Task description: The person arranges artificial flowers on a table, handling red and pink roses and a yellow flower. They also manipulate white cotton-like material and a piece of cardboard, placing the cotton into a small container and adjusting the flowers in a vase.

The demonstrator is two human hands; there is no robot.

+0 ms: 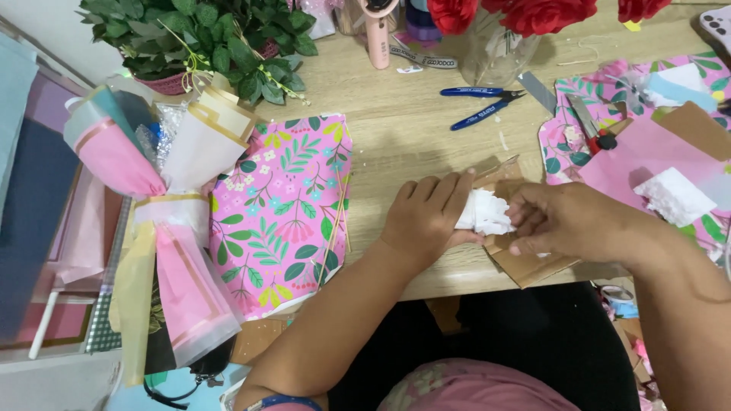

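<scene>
My left hand (423, 215) and my right hand (562, 221) meet near the front edge of the wooden table (415, 137). Both grip a small crumpled piece of white paper (484, 213) between the fingers. Under the hands lies a piece of brown cardboard (525, 262), partly hidden by them and jutting past the table edge.
A pink floral sheet (285, 205) with thin wooden sticks (332, 228) lies to the left, beside a pink and white wrapped bouquet (164, 221). Blue pliers (483, 103), a potted green plant (209, 42), a glass vase with red roses (499, 46) and more pink papers with scissors (594, 129) stand behind.
</scene>
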